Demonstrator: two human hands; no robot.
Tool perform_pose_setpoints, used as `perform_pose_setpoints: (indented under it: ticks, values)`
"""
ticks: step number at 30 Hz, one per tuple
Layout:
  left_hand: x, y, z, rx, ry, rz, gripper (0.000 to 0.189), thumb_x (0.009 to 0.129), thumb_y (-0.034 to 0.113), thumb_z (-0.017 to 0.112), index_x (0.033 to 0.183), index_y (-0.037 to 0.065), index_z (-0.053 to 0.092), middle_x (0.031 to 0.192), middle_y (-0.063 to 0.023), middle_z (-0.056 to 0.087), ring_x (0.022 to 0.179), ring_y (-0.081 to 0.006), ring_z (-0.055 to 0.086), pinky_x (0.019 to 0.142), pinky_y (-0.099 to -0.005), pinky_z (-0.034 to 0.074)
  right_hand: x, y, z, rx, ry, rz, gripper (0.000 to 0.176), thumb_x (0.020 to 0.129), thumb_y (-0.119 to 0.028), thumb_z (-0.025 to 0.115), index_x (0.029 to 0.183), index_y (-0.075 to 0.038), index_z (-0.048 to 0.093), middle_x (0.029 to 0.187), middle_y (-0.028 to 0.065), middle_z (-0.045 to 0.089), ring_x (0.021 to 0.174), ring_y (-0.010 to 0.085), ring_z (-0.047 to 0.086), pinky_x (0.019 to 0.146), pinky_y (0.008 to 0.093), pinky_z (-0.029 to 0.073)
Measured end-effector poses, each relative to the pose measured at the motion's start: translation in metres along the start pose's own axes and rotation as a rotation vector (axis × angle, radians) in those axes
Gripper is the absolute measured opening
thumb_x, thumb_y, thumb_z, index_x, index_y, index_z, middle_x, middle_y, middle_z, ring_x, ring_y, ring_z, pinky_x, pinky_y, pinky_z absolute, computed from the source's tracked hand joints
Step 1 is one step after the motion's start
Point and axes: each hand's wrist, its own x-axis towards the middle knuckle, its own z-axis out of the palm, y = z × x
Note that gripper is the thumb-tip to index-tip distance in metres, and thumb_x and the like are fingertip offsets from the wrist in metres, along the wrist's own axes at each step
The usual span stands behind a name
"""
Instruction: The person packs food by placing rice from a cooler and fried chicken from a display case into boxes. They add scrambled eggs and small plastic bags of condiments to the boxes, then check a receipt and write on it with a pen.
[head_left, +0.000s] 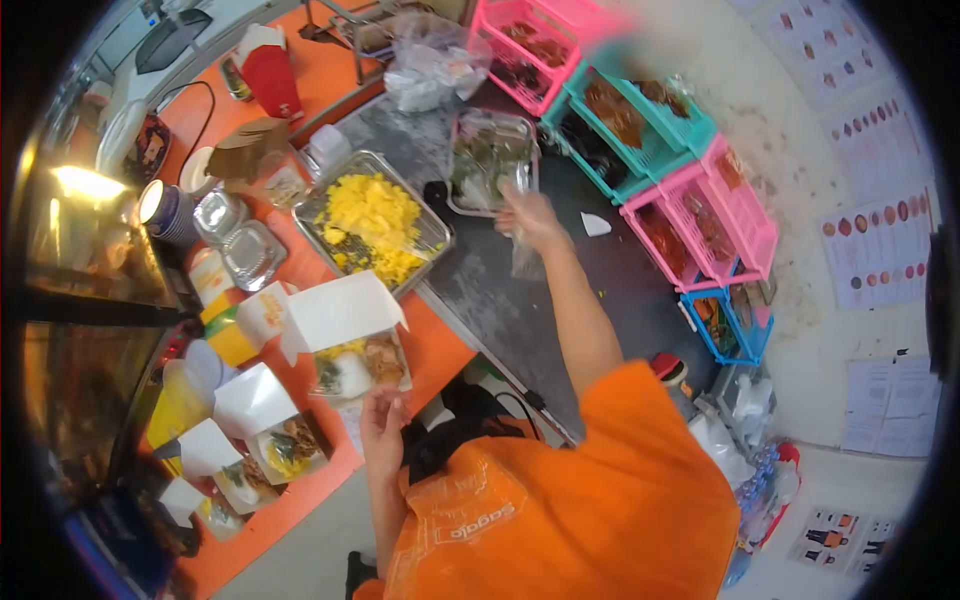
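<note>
My right hand (528, 215), in what looks like a clear plastic glove, reaches over the near edge of a clear-lidded or film-lined tray of green leaves (490, 155). Its fingers are pinched together at the leaves; what they hold is too small to make out. Loosely curled and apparently empty, my left hand (382, 415) is beside an open white box (345, 310). Inside that box are white rice (345, 376), yellow egg and a browned piece of food (383, 358). A metal tray (440, 240) of yellow scrambled egg (370, 215) lies between the box and the leaf tray.
More open food boxes (255, 400) line the orange counter at the lower left. Clear lidded containers (250, 255) and purple cups (168, 210) are at the left. Pink (735, 225) and teal (690, 150) baskets stand along the wall. A plastic bag (430, 65) lies at the top.
</note>
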Motion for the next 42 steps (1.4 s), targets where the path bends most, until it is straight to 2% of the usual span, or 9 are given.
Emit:
perform_pose_setpoints:
  ticks: [3, 5, 7, 9, 14, 21, 26, 35, 42]
  values:
    - [0.016, 0.010, 0.030, 0.373, 0.013, 0.137, 0.029, 0.096, 0.008, 0.058, 0.124, 0.001, 0.052, 0.110, -0.0114, 0.064, 0.091, -0.0178, 0.061, 0.075, -0.0279, 0.049, -0.058, -0.019, 0.015, -0.920, 0.540, -0.361, 0.047, 0.091, -0.039, 0.065, 0.110, 0.004, 0.060, 0.102, 0.0160, 0.069, 0.092, 0.0266, 0.068, 0.077, 0.0405, 0.055]
    - [0.032, 0.026, 0.057, 0.846, 0.070, 0.448, 0.042, 0.090, 0.007, 0.062, 0.130, 0.000, 0.049, 0.120, -0.0180, 0.061, 0.103, -0.0290, 0.063, 0.082, -0.0361, 0.051, -0.094, 0.002, 0.029, -0.944, 0.129, -0.554, 0.049, 0.093, -0.039, 0.062, 0.115, 0.005, 0.059, 0.104, 0.0187, 0.069, 0.094, 0.0312, 0.067, 0.086, 0.0433, 0.052]
    - [0.046, 0.030, 0.060, 1.104, -0.032, 0.626, 0.047, 0.085, 0.012, 0.065, 0.128, -0.001, 0.051, 0.119, -0.0210, 0.061, 0.107, -0.0356, 0.063, 0.087, -0.0431, 0.051, -0.138, 0.029, 0.049, -0.504, -0.842, -0.401, 0.048, 0.096, -0.039, 0.058, 0.126, -0.001, 0.058, 0.111, 0.0139, 0.066, 0.102, 0.0200, 0.062, 0.092, 0.0373, 0.048]
    - [0.056, -0.006, 0.030, 1.213, -0.249, 0.605, 0.034, 0.083, 0.018, 0.063, 0.112, 0.000, 0.058, 0.105, -0.0192, 0.066, 0.100, -0.0366, 0.064, 0.085, -0.0465, 0.051, -0.180, 0.046, 0.068, -0.368, -1.216, -0.210, 0.041, 0.104, -0.035, 0.045, 0.126, -0.002, 0.056, 0.114, 0.0068, 0.063, 0.104, 0.0156, 0.058, 0.091, 0.0320, 0.049]
    - [0.024, -0.007, -0.004, 1.325, -0.398, 0.209, 0.019, 0.090, 0.025, 0.056, 0.095, 0.007, 0.060, 0.092, -0.0151, 0.065, 0.089, -0.0353, 0.065, 0.074, -0.0474, 0.050, -0.188, 0.070, 0.081, -0.141, -1.378, 0.072, 0.058, 0.100, -0.044, 0.051, 0.141, -0.003, 0.045, 0.135, 0.0084, 0.055, 0.111, 0.0165, 0.057, 0.093, 0.0302, 0.045]
    - [-0.041, -0.024, -0.068, 1.134, 0.185, 0.215, 0.017, 0.093, 0.027, 0.055, 0.096, 0.011, 0.060, 0.088, -0.0113, 0.066, 0.083, -0.0359, 0.064, 0.071, -0.0482, 0.049, -0.215, 0.046, 0.155, -0.367, -1.719, 0.148, 0.085, 0.095, -0.057, 0.051, 0.157, -0.010, 0.015, 0.156, 0.0077, 0.030, 0.115, 0.0191, 0.054, 0.094, 0.0329, 0.044]
    - [-0.108, -0.023, -0.139, 1.026, 0.369, 0.008, 0.026, 0.097, 0.033, 0.053, 0.110, 0.011, 0.061, 0.096, -0.0144, 0.068, 0.087, -0.0396, 0.063, 0.074, -0.0470, 0.050, -0.261, 0.057, 0.234, -0.435, -1.617, 0.400, 0.075, 0.100, -0.055, 0.043, 0.156, -0.013, 0.018, 0.155, 0.0109, 0.032, 0.115, 0.0238, 0.052, 0.098, 0.0341, 0.043]
    - [-0.217, -0.038, -0.299, 0.077, 0.292, 0.296, 0.022, 0.092, 0.012, 0.066, 0.112, 0.001, 0.066, 0.098, -0.0053, 0.069, 0.087, -0.0098, 0.060, 0.078, -0.0279, 0.051, -0.421, 0.100, 0.395, -0.006, -1.604, 0.541, 0.081, 0.095, -0.072, 0.026, 0.151, -0.014, 0.034, 0.153, 0.0092, 0.037, 0.122, 0.0261, 0.051, 0.099, 0.0409, 0.043]
    - [-0.257, -0.028, -0.413, 0.509, 0.681, 0.245, 0.018, 0.089, 0.017, 0.067, 0.095, 0.001, 0.070, 0.071, -0.0059, 0.066, 0.064, -0.0125, 0.061, 0.064, -0.0294, 0.050, -0.514, 0.078, 0.478, 0.051, -1.633, 0.382, 0.069, 0.102, -0.047, 0.041, 0.155, -0.009, 0.020, 0.162, 0.0104, 0.019, 0.143, 0.0302, 0.029, 0.115, 0.0447, 0.027]
